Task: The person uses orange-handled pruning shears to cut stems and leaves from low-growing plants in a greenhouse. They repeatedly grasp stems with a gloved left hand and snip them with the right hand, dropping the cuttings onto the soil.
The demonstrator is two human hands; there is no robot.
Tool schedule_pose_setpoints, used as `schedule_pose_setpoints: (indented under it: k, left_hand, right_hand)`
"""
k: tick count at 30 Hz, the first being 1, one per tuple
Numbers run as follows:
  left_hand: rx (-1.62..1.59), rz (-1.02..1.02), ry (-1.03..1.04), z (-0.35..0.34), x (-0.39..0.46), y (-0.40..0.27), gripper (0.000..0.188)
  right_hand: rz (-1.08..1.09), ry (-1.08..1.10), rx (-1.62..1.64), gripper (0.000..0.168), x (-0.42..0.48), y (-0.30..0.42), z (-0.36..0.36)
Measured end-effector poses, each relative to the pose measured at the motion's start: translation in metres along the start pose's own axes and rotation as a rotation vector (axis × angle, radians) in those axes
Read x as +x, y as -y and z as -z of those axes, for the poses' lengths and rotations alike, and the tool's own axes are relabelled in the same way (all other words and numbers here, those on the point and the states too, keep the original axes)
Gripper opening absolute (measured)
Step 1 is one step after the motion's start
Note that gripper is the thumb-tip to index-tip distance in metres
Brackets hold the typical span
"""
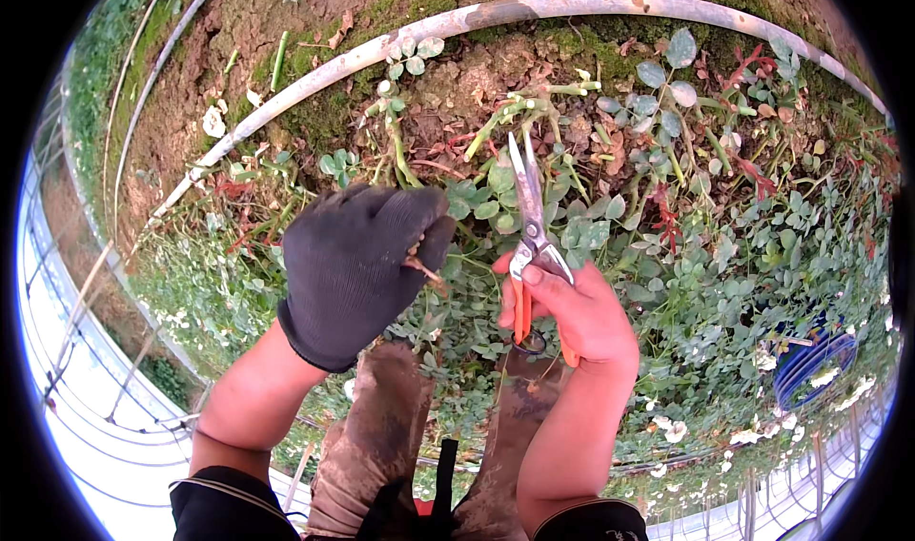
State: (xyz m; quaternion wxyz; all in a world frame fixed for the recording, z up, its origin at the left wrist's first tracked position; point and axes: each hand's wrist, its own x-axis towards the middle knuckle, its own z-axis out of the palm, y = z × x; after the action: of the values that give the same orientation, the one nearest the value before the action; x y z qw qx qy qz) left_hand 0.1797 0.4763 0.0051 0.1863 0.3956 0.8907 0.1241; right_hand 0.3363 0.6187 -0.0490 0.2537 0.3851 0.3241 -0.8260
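Note:
My left hand (361, 269), in a black knit glove, is closed around a thin brown piece of stem (423, 268), whose end sticks out beside the fingers. My bare right hand (572, 305) holds pruning shears (531, 233) with orange handles. Their narrow metal blades point away from me and stand slightly apart. Beyond the blade tips lies a cluster of cut green rose stems (518, 105) with pale ends. A green stem (400, 148) rises just beyond my left hand. The lower part of that stem is hidden behind the glove.
A pale curved pipe (429, 26) crosses the soil beyond the plants. Dense leafy rose bushes (715, 255) surround my legs. Coiled blue tubing (815, 369) lies among leaves at the right. Cut green stem pieces (279, 60) lie on mossy soil. Thin poles and wires stand at the left.

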Motion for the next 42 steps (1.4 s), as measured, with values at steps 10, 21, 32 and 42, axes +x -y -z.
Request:
schedule_pose_setpoints:
  k: [10,21,32,42]
  left_hand:
    - [0.126,0.039,-0.072,-0.017,0.035,-0.004,0.018]
    - [0.007,-0.034,-0.143,-0.015,0.050,-0.004,0.011]
    - [-0.275,-0.185,0.259,0.032,0.116,-0.023,0.010]
    - [-0.040,-0.889,0.591,-0.008,0.199,-0.076,0.032]
  right_hand:
    - [-0.127,-0.056,-0.171,0.035,0.019,0.010,-0.007]
    - [-0.135,-0.117,-0.238,0.031,0.018,0.013,-0.020]
    - [-0.095,-0.055,0.347,0.027,-0.017,-0.018,0.027]
    - [-0.013,-0.078,0.465,0.029,-0.014,-0.017,0.031]
